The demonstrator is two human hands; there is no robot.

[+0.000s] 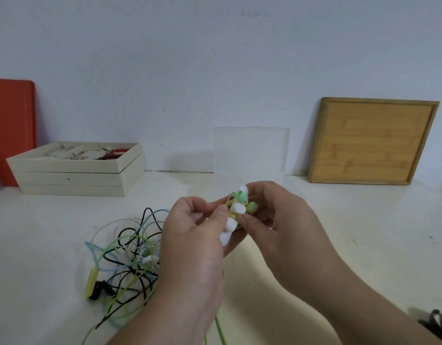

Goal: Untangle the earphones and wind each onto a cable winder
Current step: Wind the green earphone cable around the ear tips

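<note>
Left hand [195,235] and right hand [277,220] each pinch the white cable winder [231,224] wound with yellow-green earphones [242,200]; tangled cables [125,255] lie on desk [339,232].

A white cable winder [230,226] with yellow-green cord wound around it is held up above the table, between the left hand [195,235] and the right hand [277,220]. Two green earbuds [244,200] stick out at its top end. The cord's loose end [221,329] hangs down below the hands. To the left, on the table, lies a tangle of earphones [125,257] — black, light blue and green cords crossing each other, with a yellow-green remote [91,282] at its left edge.
</note>
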